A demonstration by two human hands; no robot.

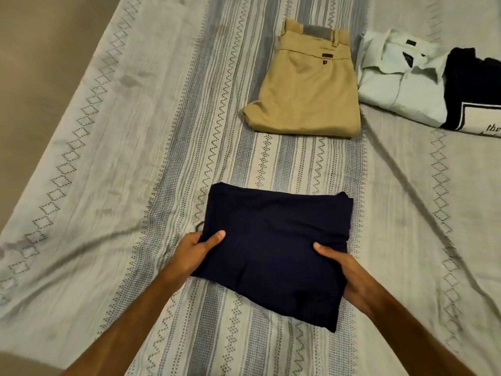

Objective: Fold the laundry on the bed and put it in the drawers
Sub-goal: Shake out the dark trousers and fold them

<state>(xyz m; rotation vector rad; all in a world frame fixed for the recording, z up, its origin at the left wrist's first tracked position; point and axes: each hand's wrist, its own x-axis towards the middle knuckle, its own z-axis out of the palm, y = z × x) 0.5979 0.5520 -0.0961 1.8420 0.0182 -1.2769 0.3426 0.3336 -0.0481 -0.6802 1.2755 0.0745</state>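
Note:
A folded navy garment (273, 240) lies on the patterned bedsheet (108, 158) near me. My left hand (198, 248) grips its left edge, thumb on top and fingers tucked under. My right hand (344, 272) grips its right edge the same way. Farther back lie folded khaki trousers (306, 88), flat with the waistband away from me. To their right sits a folded white shirt (398, 82), partly overlapped by a dark navy top with a white printed panel (477, 90).
The bed's left edge runs diagonally from top centre to the lower left, with a beige floor (32, 63) beyond it. Wrinkled sheet spreads to the left and right of the navy garment. No drawers are in view.

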